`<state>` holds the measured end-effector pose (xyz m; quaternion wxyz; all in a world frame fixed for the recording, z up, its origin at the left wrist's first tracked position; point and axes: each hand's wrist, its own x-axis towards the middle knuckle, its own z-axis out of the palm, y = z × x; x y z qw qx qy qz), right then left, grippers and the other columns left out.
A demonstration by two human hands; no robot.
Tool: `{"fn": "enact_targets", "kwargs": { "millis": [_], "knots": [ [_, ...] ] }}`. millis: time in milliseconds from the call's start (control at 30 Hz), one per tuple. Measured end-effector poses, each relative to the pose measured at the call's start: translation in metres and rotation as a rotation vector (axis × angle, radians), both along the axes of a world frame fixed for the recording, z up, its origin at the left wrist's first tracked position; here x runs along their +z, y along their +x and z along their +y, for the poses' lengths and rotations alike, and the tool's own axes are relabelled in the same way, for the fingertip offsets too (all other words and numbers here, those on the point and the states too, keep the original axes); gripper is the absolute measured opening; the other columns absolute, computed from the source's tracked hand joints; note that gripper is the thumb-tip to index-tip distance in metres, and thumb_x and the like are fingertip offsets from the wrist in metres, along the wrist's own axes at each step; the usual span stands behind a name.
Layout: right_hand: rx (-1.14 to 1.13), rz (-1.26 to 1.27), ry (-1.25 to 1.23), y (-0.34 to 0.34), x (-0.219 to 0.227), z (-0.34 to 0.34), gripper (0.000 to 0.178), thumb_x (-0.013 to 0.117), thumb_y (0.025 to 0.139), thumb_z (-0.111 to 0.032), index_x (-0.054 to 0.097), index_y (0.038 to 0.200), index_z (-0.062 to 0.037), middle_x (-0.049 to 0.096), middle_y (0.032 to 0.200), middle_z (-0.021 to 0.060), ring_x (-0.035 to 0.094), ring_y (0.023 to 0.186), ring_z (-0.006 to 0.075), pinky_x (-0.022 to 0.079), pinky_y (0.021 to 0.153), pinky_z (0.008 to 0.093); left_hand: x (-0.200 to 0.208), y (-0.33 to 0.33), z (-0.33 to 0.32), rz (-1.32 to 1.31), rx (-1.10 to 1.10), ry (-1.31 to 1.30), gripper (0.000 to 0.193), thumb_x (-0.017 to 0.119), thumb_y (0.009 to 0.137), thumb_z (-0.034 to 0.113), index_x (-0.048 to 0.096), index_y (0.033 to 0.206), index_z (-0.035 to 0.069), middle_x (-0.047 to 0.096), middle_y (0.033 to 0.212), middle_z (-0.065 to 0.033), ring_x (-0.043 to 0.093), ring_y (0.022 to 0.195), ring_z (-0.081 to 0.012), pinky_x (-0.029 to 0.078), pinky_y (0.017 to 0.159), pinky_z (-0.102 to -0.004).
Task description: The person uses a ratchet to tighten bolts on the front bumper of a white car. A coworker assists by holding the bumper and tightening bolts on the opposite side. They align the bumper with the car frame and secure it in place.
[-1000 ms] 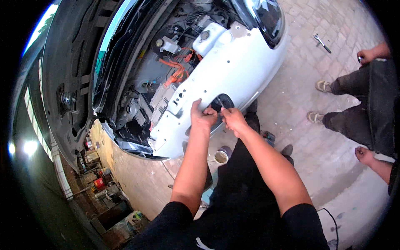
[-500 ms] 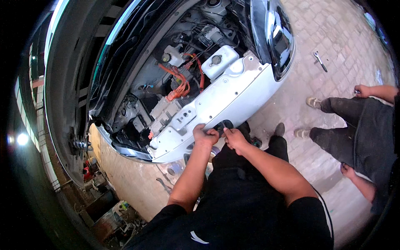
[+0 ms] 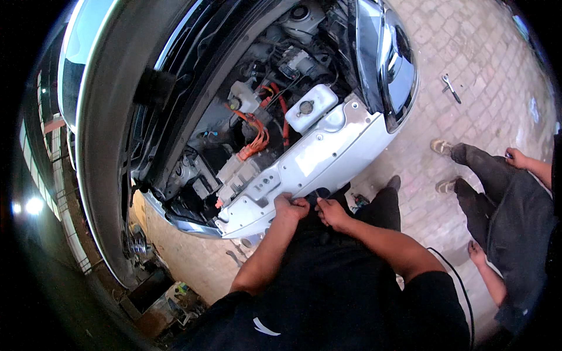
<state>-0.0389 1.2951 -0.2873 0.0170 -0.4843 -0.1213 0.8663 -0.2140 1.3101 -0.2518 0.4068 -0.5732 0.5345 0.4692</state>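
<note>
Lying just beyond right hand (image 3: 332, 213): dark opening (image 3: 323, 192) in white panel (image 3: 316, 161)

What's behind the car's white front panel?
Behind the panel: orange cables, a white tank and a pale box. The panel and these parts hide whatever sits lower.

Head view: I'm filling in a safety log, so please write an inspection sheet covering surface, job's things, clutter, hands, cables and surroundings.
Surface: paved floor, block-patterned.
Job's things: white front panel of a car, with a dark opening near its lower edge; raised hood.
Clutter: ratchet-like tool lying on the paving; assorted items at lower left, too small to tell.
Hands: left hand and right hand near the opening; grip unclear.
Cables: orange cables in the engine bay; black cable at lower right.
Surroundings: another person at right; bright light at left.
</note>
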Motion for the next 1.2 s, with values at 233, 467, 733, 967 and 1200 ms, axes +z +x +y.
{"fn": "enact_targets", "kwargs": {
  "millis": [233,467,733,967,1200],
  "knots": [
    [0.123,-0.032,0.268,-0.003,-0.022,-0.005,0.048,0.047,0.104,-0.045,0.06,0.084,-0.0037,0.049,0.058,0.0021,0.051,0.053,0.0152,0.037,0.047,0.0313,-0.007,-0.005,0.003,-0.015,-0.071,-0.033,0.016,0.049,0.084,0.018,0.033,0.083,0.015,0.03,0.065,0.0004,0.034,0.052,-0.0137,0.028,0.05,-0.0283],
    [0.073,-0.145,0.555,-0.013,-0.032,-0.017,0.044,0.052,0.103,-0.041,0.061,0.082,-0.0026,0.05,0.058,0.0025,0.048,0.044,0.0164,0.037,0.043,0.0323,-0.006,-0.011,0.013,-0.05,-0.104,-0.033,0.01,0.045,0.084,0.015,0.036,0.081,0.012,0.032,0.064,-0.001,0.034,0.05,-0.015,0.028,0.049,-0.0286],
    [-0.008,-0.313,0.328,-0.012,-0.007,-0.019,0.033,0.074,0.087,-0.028,0.062,0.079,0.001,0.058,0.061,0.0073,0.057,0.05,0.0191,0.045,0.049,0.035,-0.009,-0.015,-0.002,-0.072,-0.103,0.036,0.012,0.044,0.087,0.016,0.035,0.081,0.013,0.03,0.063,-0.0012,0.033,0.049,-0.0147,0.027,0.049,-0.0293],
    [0.049,-0.307,0.559,-0.005,0.0,-0.021,0.039,0.065,0.096,-0.034,0.066,0.079,0.0007,0.059,0.06,0.0041,0.055,0.053,0.0147,0.043,0.051,0.0342,-0.009,-0.012,0.0,-0.025,-0.161,0.045,0.013,0.045,0.09,0.017,0.035,0.084,0.013,0.031,0.064,-0.0008,0.034,0.049,-0.0146,0.028,0.049,-0.029],
    [-0.096,-0.148,0.104,0.004,0.01,0.001,0.031,0.068,0.096,-0.029,0.066,0.088,0.001,0.06,0.063,0.0049,0.055,0.052,0.0147,0.044,0.05,0.0302,-0.005,-0.009,0.012,-0.038,-0.094,-0.052,0.014,0.045,0.09,0.017,0.032,0.085,0.014,0.03,0.065,-0.0005,0.034,0.049,-0.0146,0.028,0.048,-0.0288]
  ]
}}
